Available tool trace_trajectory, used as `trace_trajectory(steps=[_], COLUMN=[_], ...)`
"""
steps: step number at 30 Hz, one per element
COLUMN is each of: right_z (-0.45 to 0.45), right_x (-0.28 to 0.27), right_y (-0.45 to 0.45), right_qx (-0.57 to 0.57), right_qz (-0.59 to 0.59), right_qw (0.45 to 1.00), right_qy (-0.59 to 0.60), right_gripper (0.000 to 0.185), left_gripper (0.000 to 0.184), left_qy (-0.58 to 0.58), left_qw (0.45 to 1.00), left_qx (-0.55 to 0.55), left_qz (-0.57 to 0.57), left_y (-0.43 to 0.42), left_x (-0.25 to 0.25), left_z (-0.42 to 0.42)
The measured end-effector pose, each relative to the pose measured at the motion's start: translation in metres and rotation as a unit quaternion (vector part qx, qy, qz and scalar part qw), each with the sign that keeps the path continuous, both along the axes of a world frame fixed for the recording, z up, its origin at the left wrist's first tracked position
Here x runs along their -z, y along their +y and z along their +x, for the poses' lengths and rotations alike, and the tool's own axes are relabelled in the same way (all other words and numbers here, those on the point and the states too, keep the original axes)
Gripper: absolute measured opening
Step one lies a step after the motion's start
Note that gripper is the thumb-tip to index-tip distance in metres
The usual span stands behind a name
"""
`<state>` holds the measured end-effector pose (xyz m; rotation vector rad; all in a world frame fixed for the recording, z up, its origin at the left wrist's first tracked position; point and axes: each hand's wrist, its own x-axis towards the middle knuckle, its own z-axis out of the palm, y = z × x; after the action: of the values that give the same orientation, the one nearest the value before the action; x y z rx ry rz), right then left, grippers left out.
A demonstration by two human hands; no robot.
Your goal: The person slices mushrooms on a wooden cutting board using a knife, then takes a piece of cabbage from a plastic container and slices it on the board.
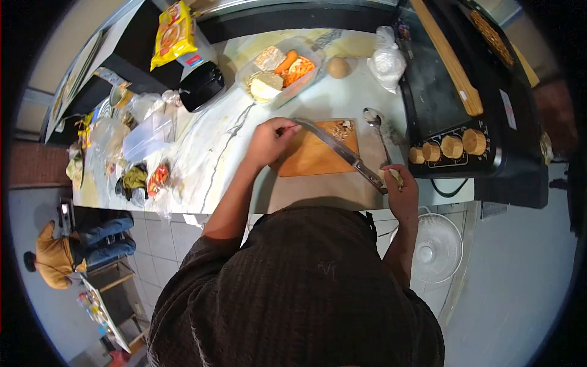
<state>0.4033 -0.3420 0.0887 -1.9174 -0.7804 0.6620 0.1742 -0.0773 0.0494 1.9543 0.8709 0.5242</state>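
A kitchen knife (pixel 333 144) lies slantwise across the wooden cutting board (pixel 306 156), its handle toward my right hand. The fingers of my left hand (pixel 269 142) are pinched together at the tip of the blade. My right hand (pixel 403 192) is closed around a small pale piece (pixel 394 177), just beside the end of the knife handle; what kind of thing it is I cannot make out. Brown chopped bits (pixel 340 129) sit at the board's far right corner. To the right of the board lies a metal spoon (pixel 380 131).
Behind the board stand a clear plastic container (pixel 286 96) of vegetables, a brown round object (pixel 337 67) and a white-filled bag (pixel 387 61). A black stove with knobs (pixel 452 147) is on the right. Plastic bags (pixel 110 137) crowd the left. Another person (pixel 58 254) stands further off.
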Motion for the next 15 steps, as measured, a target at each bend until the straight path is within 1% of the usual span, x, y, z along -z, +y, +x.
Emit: trace_trajectory(steps=[1, 3, 5, 7, 9, 10, 13, 15], right_z=[0.000, 0.002, 0.003, 0.004, 0.007, 0.008, 0.010, 0.010], right_x=[-0.001, 0.004, 0.006, 0.006, 0.008, 0.009, 0.011, 0.007], right_y=[0.003, 0.010, 0.016, 0.022, 0.027, 0.028, 0.030, 0.030], right_qx=[0.003, -0.015, -0.032, -0.049, -0.059, -0.064, -0.068, -0.070], right_qz=[-0.021, -0.011, 0.000, 0.009, 0.016, 0.023, 0.009, 0.003], right_qw=[0.999, 1.000, 0.999, 0.999, 0.998, 0.997, 0.996, 0.996], right_qy=[0.040, 0.020, 0.000, -0.014, -0.027, -0.041, -0.059, -0.059], right_gripper=[0.015, 0.015, 0.015, 0.015, 0.014, 0.014, 0.015, 0.015], left_gripper=[0.018, 0.017, 0.020, 0.021, 0.021, 0.022, 0.025, 0.025], left_qy=[0.011, 0.001, 0.052, 0.104, 0.136, 0.194, 0.222, 0.198], left_qw=[0.999, 0.994, 0.978, 0.940, 0.912, 0.885, 0.876, 0.879], left_qx=[-0.045, -0.113, -0.193, -0.281, -0.319, -0.360, -0.363, -0.373], left_qz=[-0.025, -0.005, 0.063, 0.163, 0.221, 0.223, 0.229, 0.221], left_y=[0.002, 0.002, 0.010, 0.016, 0.027, 0.025, 0.025, 0.031], left_x=[0.002, 0.000, 0.018, 0.033, 0.057, 0.057, 0.058, 0.069], left_z=[-0.017, -0.050, -0.089, -0.125, -0.158, -0.163, -0.171, -0.175])
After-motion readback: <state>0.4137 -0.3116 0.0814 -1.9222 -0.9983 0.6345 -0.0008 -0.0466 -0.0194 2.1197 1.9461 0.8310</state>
